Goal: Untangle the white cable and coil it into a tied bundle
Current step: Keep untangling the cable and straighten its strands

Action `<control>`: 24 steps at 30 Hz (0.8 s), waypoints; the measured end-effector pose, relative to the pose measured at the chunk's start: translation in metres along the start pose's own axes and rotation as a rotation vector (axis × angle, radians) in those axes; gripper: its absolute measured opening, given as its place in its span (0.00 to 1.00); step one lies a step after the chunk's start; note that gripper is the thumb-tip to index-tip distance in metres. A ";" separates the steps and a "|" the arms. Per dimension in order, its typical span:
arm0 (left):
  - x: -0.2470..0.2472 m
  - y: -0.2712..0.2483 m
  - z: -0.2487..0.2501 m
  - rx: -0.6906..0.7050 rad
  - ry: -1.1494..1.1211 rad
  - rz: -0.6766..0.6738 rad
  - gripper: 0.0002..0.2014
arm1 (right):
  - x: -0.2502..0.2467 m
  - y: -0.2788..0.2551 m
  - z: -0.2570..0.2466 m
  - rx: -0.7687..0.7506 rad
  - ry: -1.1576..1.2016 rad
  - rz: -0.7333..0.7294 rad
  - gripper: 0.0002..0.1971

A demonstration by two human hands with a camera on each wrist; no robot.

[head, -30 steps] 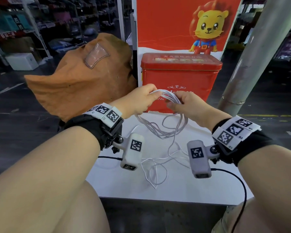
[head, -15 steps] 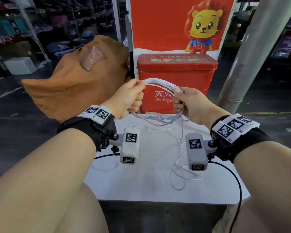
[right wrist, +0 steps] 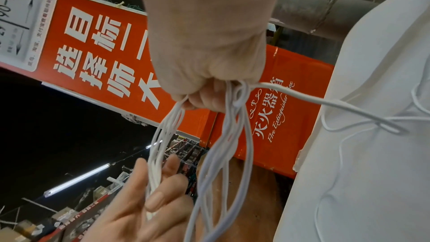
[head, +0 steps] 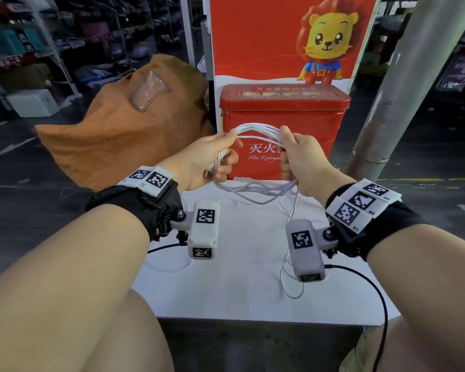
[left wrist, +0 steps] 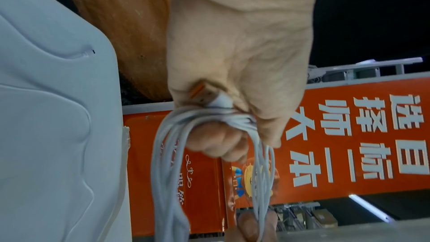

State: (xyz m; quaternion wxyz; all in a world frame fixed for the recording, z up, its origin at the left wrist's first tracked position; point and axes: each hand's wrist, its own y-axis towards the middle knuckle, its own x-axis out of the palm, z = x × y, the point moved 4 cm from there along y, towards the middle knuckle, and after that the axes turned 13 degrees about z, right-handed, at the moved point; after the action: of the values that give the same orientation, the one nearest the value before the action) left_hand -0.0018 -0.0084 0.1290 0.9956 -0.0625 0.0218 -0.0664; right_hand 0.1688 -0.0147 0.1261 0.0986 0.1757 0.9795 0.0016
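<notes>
The white cable (head: 255, 128) is gathered into a loop of several strands, held in the air between both hands above the white table (head: 239, 291). My left hand (head: 215, 154) grips the loop's left end, fingers curled round the strands (left wrist: 172, 154) and a plug (left wrist: 209, 97) against the palm (left wrist: 232, 62). My right hand (head: 298, 157) is a fist round the right end (right wrist: 232, 135). A loose tail (head: 290, 264) hangs from the right hand (right wrist: 204, 43) down to the table, where it lies in thin curls (right wrist: 325, 102).
A red tin box (head: 285, 111) stands just behind the hands at the table's far edge, under a red lion poster (head: 253, 36). A brown cloth bag (head: 124, 135) sits at the back left. A grey pole (head: 400, 89) rises at the right.
My hands have moved apart, stretching the bunched coil into a long flat loop. Less loose cable lies on the table than a second ago.
</notes>
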 end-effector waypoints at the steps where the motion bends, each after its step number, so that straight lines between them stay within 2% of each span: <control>1: -0.002 -0.001 0.000 0.008 0.018 -0.008 0.15 | 0.000 -0.001 -0.001 -0.012 0.002 -0.025 0.19; 5: -0.008 -0.004 -0.001 0.030 0.052 -0.001 0.15 | 0.000 -0.006 -0.004 -0.114 -0.024 -0.112 0.19; 10: 0.001 -0.010 0.007 0.044 0.073 -0.024 0.16 | 0.002 -0.007 -0.004 -0.239 -0.049 -0.031 0.17; 12: 0.004 -0.009 0.013 0.062 0.088 0.020 0.21 | 0.000 -0.007 -0.004 -0.350 -0.105 -0.036 0.14; 14: 0.002 -0.007 0.016 0.071 0.122 0.100 0.24 | 0.000 -0.009 -0.005 -0.403 -0.117 -0.109 0.09; 17: -0.001 -0.003 0.012 0.099 0.188 0.187 0.24 | 0.003 -0.010 -0.004 -0.448 -0.209 -0.158 0.10; 19: -0.001 -0.001 0.011 0.142 0.236 0.212 0.24 | 0.006 -0.008 -0.005 -0.510 -0.326 -0.105 0.09; 22: 0.004 0.000 0.011 0.189 0.261 0.214 0.23 | 0.006 -0.005 -0.009 -0.547 -0.458 0.037 0.16; 24: 0.005 0.001 0.010 0.200 0.270 0.215 0.22 | 0.008 -0.006 -0.012 -0.546 -0.477 0.058 0.17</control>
State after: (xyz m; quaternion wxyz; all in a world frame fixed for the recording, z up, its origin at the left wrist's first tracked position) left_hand 0.0035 -0.0072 0.1392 0.9863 0.0486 0.1549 0.0306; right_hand 0.1569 -0.0175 0.1359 0.3678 0.1661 0.8869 0.2249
